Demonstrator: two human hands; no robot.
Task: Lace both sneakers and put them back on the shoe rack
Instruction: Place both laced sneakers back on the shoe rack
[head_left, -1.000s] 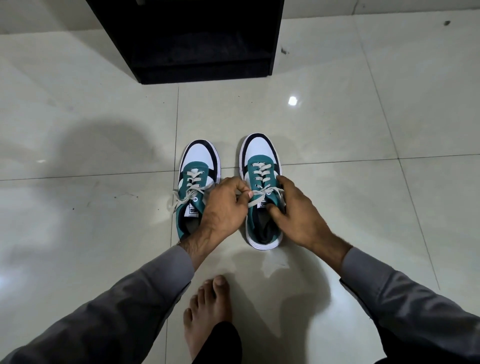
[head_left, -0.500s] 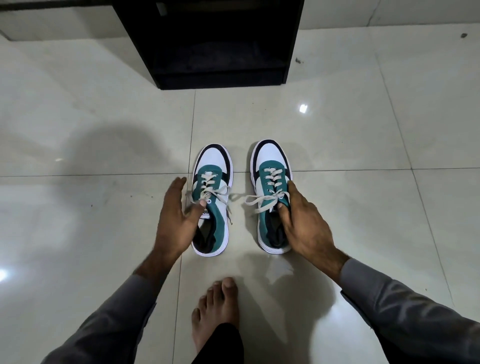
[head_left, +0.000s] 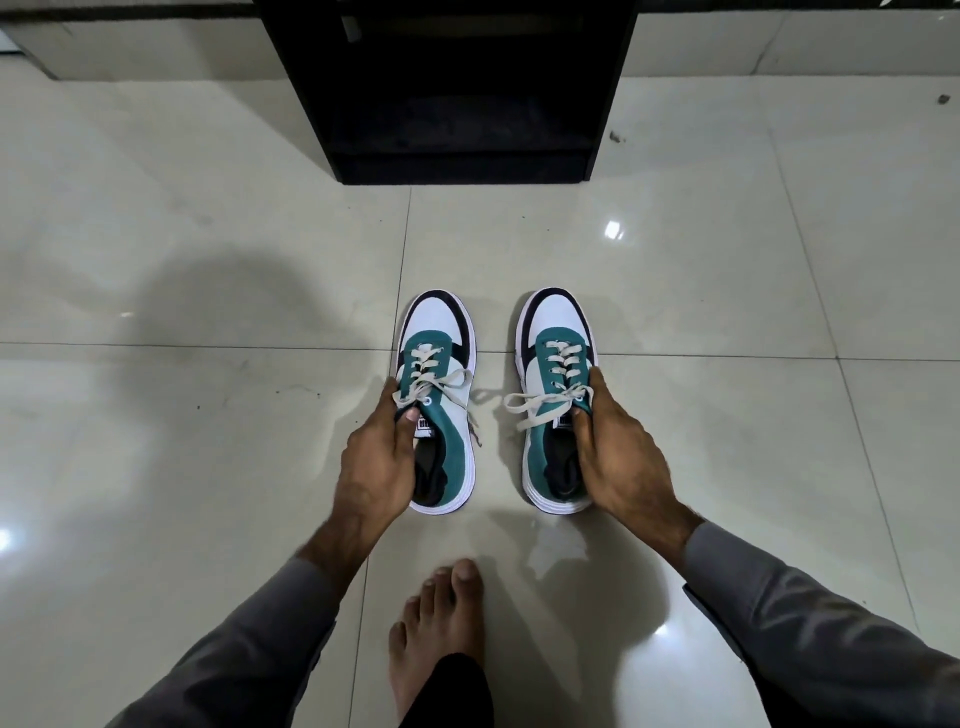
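Note:
Two teal, white and black sneakers stand side by side on the tiled floor, toes pointing away from me, both with cream laces threaded and tied. My left hand (head_left: 376, 462) grips the left sneaker (head_left: 439, 364) at its left collar, thumb inside the opening. My right hand (head_left: 618, 462) holds the right sneaker (head_left: 556, 338) at its right collar, fingers tucked into the opening. The black shoe rack (head_left: 457, 88) stands open straight ahead, beyond the sneakers; its low shelf looks dark and bare.
My bare foot (head_left: 441, 629) rests on the floor just behind the sneakers. Glossy pale tiles (head_left: 182, 415) spread to both sides. A wall base runs behind the rack.
My left hand left the right sneaker's laces, crossed to the left sneaker and closed on its collar. My right hand slid into the right sneaker's opening. The view moved closer to the rack.

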